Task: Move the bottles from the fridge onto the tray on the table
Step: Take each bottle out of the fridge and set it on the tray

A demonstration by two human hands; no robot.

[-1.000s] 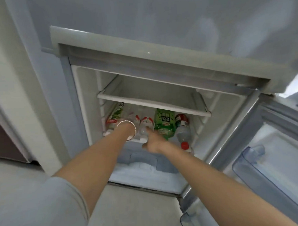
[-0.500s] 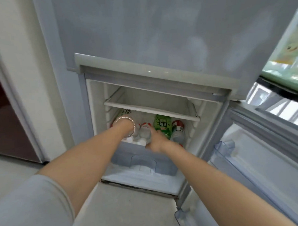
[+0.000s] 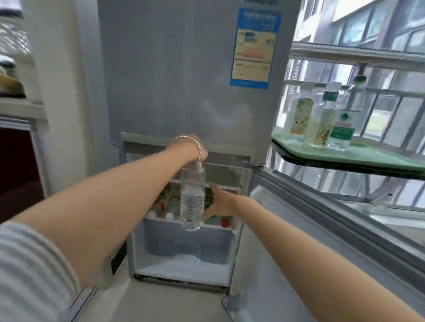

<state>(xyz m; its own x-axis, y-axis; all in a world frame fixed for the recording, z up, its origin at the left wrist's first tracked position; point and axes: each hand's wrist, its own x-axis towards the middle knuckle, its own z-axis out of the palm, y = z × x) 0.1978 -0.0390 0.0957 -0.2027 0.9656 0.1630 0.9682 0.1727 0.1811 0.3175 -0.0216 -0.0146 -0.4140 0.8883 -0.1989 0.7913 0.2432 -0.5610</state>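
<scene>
The left hand (image 3: pixel 194 147) holds a clear bottle (image 3: pixel 192 197) by its top, grip clamped around the neck, so the bottle hangs upright in front of the open lower compartment of the fridge (image 3: pixel 180 89), clear of the shelf. A bracelet (image 3: pixel 196 147) circles that wrist. The right hand (image 3: pixel 219 204) reaches into the same compartment and wraps its grip around a green bottle (image 3: pixel 208 200) that lies on the shelf (image 3: pixel 189 222), partly hidden behind the clear one. More bottles lie on that shelf: two with red labels (image 3: pixel 168 203) at the left, white caps pointing outward, and one with a red cap (image 3: pixel 224 223) at the right edge. The fridge door (image 3: pixel 317 229) stands open to the right. Beyond it, a green tray (image 3: pixel 375 155) sits on the counter (image 3: pixel 327 160), carrying three upright bottles (image 3: pixel 320 118) grouped close together near its far end. A blue label (image 3: pixel 253 48) is stuck to the upper door.
</scene>
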